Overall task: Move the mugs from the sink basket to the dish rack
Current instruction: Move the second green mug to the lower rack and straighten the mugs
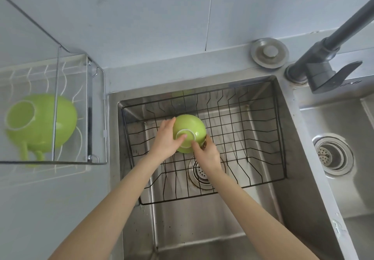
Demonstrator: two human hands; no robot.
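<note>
A green mug (192, 127) is upside down over the black wire sink basket (261, 126), its pale foot ring facing up. My left hand (165, 140) grips its left side with fingers across the base. My right hand (206, 153) holds its lower right side, where the handle seems hidden. A second green mug (38, 122) sits upside down in the wire dish rack (89, 108) at the left, handle pointing toward me.
The basket sits in the left steel sink bowl above the drain (200, 175). A dark faucet (327, 57) rises at the right rear, a metal plug (270, 53) lies behind the sink, and a second bowl with a strainer (332, 154) is at right.
</note>
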